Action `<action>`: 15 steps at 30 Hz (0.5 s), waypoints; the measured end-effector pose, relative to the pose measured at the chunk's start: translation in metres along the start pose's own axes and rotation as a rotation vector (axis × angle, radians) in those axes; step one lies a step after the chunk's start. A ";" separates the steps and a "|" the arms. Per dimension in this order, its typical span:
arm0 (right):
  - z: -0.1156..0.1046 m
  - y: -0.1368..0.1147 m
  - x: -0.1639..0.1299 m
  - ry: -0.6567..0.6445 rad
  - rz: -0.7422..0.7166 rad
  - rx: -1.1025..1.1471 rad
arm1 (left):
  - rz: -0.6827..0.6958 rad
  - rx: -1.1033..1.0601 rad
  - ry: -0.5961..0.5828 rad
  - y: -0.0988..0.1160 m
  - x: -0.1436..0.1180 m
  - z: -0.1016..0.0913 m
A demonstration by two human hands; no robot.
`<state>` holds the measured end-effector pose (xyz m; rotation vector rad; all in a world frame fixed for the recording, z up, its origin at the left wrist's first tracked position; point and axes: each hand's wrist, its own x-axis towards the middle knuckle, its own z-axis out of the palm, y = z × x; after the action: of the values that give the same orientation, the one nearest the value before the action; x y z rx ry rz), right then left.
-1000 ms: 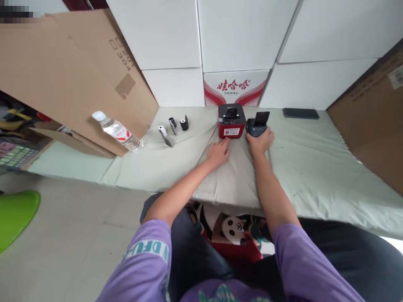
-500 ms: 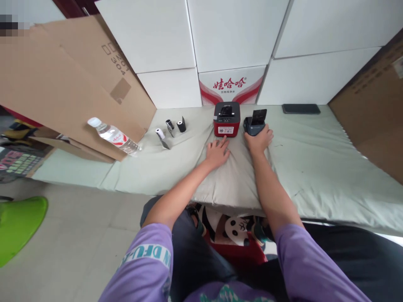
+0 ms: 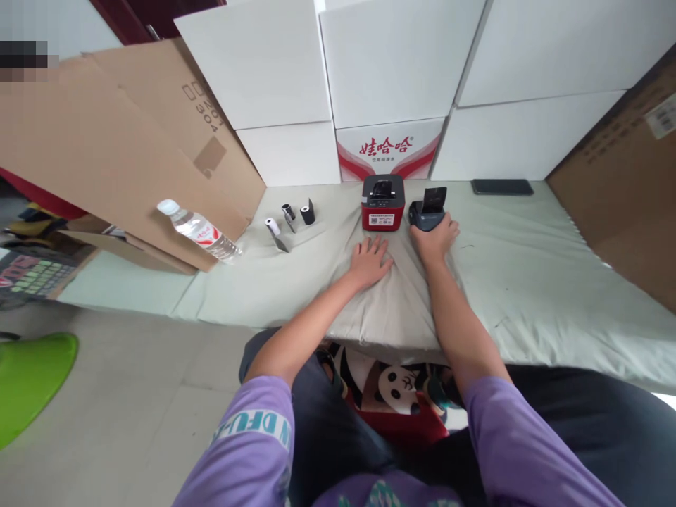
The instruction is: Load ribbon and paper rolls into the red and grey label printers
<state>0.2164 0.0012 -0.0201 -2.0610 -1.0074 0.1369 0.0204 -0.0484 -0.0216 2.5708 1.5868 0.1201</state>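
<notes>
Currently right hand (image 3: 434,238) wraps its fingers around the near end of the small dark blue handheld printer (image 3: 427,213), lid up, just right of the red box-shaped label printer (image 3: 383,202). Left hand (image 3: 370,259) lies flat, fingers spread, on the pale green cloth (image 3: 528,267).

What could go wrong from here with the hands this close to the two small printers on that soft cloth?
1. The right hand rests against the dark printer, whose lid stands open; a push might snap or shut it.
2. The left hand presses the padded cloth just before the red printer; tugging the fabric may tip it.
3. Three small rolls stand on the same cloth and could topple or roll.
</notes>
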 end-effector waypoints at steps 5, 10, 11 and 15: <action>-0.023 0.008 -0.013 0.051 -0.064 0.032 | 0.061 -0.016 -0.106 0.005 -0.026 -0.003; -0.064 0.028 -0.062 0.008 -0.193 0.018 | 0.105 0.002 -0.149 0.013 -0.056 -0.021; -0.070 0.031 -0.075 -0.013 -0.211 0.011 | 0.117 0.002 -0.162 0.014 -0.062 -0.027; -0.083 0.039 -0.125 -0.084 -0.265 -0.020 | 0.161 -0.033 -0.219 0.013 -0.080 -0.045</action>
<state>0.1908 -0.1518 -0.0234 -1.9324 -1.3278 0.0763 -0.0093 -0.1228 0.0245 2.5803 1.2929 -0.1166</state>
